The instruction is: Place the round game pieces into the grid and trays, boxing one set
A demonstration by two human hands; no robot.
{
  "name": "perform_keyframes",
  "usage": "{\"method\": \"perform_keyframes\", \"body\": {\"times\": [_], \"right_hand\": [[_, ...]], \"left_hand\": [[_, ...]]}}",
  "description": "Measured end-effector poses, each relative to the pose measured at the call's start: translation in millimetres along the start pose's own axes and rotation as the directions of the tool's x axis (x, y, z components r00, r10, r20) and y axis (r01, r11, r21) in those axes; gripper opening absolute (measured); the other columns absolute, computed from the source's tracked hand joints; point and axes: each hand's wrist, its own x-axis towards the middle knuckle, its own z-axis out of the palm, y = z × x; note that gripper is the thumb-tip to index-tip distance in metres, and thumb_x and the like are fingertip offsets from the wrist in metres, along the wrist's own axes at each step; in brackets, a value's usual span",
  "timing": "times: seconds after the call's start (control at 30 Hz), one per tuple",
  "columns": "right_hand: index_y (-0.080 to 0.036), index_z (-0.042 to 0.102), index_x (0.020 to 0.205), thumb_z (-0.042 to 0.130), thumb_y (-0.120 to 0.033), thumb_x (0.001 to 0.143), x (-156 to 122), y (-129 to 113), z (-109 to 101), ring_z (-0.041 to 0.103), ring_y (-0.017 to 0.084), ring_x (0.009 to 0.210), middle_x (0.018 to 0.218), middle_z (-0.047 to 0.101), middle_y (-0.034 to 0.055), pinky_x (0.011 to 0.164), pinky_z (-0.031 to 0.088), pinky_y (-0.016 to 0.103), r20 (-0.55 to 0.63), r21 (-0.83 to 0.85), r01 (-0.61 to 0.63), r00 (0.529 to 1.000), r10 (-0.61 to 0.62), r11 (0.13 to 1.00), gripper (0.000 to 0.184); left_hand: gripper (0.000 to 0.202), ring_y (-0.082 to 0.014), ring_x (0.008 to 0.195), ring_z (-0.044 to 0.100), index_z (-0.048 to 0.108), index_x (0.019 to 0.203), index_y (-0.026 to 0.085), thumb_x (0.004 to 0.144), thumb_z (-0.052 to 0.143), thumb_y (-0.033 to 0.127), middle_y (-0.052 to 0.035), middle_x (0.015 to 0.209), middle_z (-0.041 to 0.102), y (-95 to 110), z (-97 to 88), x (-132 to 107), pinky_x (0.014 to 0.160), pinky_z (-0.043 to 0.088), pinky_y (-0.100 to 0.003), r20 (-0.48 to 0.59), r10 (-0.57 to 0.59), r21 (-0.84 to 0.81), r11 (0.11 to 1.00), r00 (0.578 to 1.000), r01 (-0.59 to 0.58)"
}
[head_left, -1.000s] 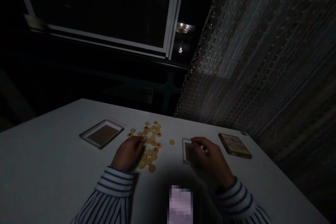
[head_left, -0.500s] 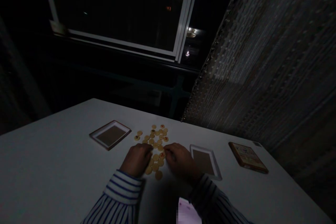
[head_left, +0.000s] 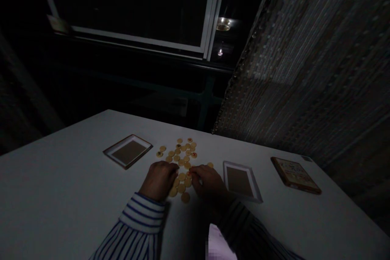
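Note:
Several round, pale wooden xiangqi pieces lie loosely spread on the white table, most with blank faces up and a few showing red or dark characters. At the left edge of the group my left hand is closed, fingers curled in; whatever its fingertips hold is hidden. Opposite, my right hand pinches with thumb and forefinger by a red-marked piece, seemingly gripping its edge. One piece lies just beyond the right knuckles. A dark-marked piece lies at the far left of the group.
A shallow open box part stands to the left, and a second white-rimmed tray to the right. Farther right lies a printed box. A bead curtain hangs past the table's back right edge, beside a window frame.
The view has shifted slightly, so the window sits higher. Both hands stay almost in place among the pieces. A piece beyond the right knuckles now shows.

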Motion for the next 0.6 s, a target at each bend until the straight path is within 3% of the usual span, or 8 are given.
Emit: {"method": "perform_keyframes", "body": {"times": [0.6], "right_hand": [[-0.016,0.059,0.096,0.041,-0.018,0.081,-2.2,1.4,1.5,0.055,0.016,0.083,0.088,0.063,0.0064,0.078,0.04,0.028,0.033,-0.006,-0.011,0.999,0.011,1.0,0.023]], "left_hand": [[0.025,-0.021,0.094,0.057,0.066,0.094,0.023,0.076,0.048,0.028,-0.0066,0.094,0.067,-1.7,1.2,0.0,0.086,0.037,-0.035,-0.01,-0.026,-0.009,1.0,1.0,0.026]]}}
